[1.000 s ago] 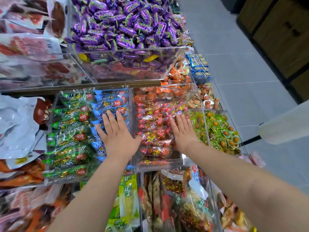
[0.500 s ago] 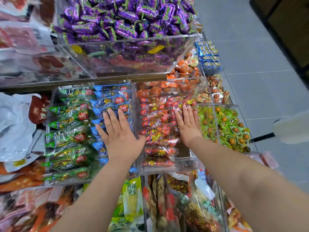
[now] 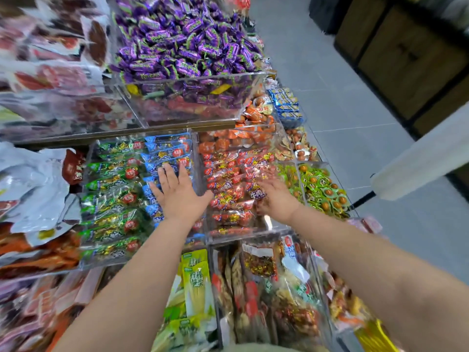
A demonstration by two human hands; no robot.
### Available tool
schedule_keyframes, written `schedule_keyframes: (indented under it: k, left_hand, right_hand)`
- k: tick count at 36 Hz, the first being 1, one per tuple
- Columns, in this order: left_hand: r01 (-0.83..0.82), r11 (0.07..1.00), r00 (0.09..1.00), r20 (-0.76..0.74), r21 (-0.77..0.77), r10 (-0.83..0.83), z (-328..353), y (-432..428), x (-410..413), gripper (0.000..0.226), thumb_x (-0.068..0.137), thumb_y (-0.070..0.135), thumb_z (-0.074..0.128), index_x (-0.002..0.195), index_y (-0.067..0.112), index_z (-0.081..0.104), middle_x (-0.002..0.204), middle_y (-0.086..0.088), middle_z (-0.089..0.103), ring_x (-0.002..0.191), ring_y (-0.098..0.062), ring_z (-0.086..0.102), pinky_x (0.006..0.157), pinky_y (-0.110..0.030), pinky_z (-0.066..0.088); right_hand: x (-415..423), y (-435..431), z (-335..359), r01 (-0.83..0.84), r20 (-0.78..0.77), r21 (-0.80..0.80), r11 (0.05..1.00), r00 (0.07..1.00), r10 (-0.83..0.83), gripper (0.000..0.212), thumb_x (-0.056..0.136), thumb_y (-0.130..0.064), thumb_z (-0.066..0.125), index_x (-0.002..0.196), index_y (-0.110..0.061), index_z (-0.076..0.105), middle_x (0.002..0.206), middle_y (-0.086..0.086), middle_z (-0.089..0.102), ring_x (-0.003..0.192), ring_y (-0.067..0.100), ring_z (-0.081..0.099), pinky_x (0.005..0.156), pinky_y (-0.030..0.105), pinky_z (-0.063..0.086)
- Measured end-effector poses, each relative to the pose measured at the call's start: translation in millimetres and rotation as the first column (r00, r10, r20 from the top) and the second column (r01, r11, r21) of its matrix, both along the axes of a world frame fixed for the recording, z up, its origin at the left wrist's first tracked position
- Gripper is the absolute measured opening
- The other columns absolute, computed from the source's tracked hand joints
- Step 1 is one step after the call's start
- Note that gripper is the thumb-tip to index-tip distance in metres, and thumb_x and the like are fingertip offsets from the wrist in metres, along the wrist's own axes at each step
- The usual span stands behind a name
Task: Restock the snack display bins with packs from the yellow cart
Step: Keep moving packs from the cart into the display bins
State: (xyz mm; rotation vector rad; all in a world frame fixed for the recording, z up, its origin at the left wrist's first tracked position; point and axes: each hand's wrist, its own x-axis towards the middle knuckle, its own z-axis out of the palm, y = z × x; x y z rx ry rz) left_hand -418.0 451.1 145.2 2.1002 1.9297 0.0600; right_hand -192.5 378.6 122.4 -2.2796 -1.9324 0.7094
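Clear acrylic display bins (image 3: 236, 236) hold rows of snack packs. My left hand (image 3: 177, 196) lies flat with straight fingers on the blue packs (image 3: 167, 153), beside the green packs (image 3: 111, 194). In the bin to the right, my right hand (image 3: 279, 201) is blurred and dug into the red packs (image 3: 228, 179). Its fingers curl around one red pack at the bin's right side. A yellow edge (image 3: 375, 336) shows at the bottom right corner; I cannot tell whether it is the cart.
Purple candies (image 3: 182, 41) fill the raised bin behind. Green-and-orange round packs (image 3: 322, 184) sit to the right of the red ones. Lower bins hold yellow-green packs (image 3: 195, 283) and mixed bags. A white padded object (image 3: 418, 163) juts over the grey floor at right.
My right hand has pulled back toward me, and its fingers went from flat on the red packs to curled into them. The left hand stays flat on the blue packs. The view shifted slightly.
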Motion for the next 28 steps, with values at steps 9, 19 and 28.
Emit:
schedule_keyframes:
  k: [9,19,28]
  left_hand:
    - [0.483,0.863,0.743,0.454,0.145,-0.492,23,-105,60,0.028,0.084,0.027,0.056,0.106,0.016,0.070,0.103,-0.007,0.070,0.099,-0.028,0.061,0.088,-0.041,0.049]
    - [0.621,0.523,0.784,0.474,-0.584,-0.401,-63,-239,101,0.017,0.094,0.014,0.053,0.090,0.005,0.066,0.088,-0.008,0.059,0.080,-0.020,0.059,0.063,-0.020,0.043]
    - [0.280,0.359,0.959,0.238,-0.890,-0.156,-110,-320,96,0.011,0.096,0.022,0.048,0.087,0.018,0.052,0.076,-0.004,0.057,0.061,-0.015,0.050,0.057,-0.023,0.035]
  right_hand:
    - [-13,-104,17,0.661,-0.704,0.070,0.747,0.564,-0.432,0.023,0.091,-0.017,0.058,0.114,-0.017,0.060,0.086,0.000,0.066,0.072,0.006,0.063,0.067,0.023,0.050]
    - [-29,-312,-50,0.860,-0.563,-0.426,0.281,-0.009,-0.826,0.013,0.092,-0.005,0.051,0.089,-0.006,0.064,0.074,0.008,0.054,0.062,0.016,0.046,0.052,0.023,0.035]
    - [-73,-509,-94,0.671,-0.344,-0.712,-0.208,-0.591,-0.729,0.016,0.093,-0.015,0.051,0.077,-0.016,0.052,0.072,0.002,0.056,0.063,0.013,0.054,0.061,0.024,0.039]
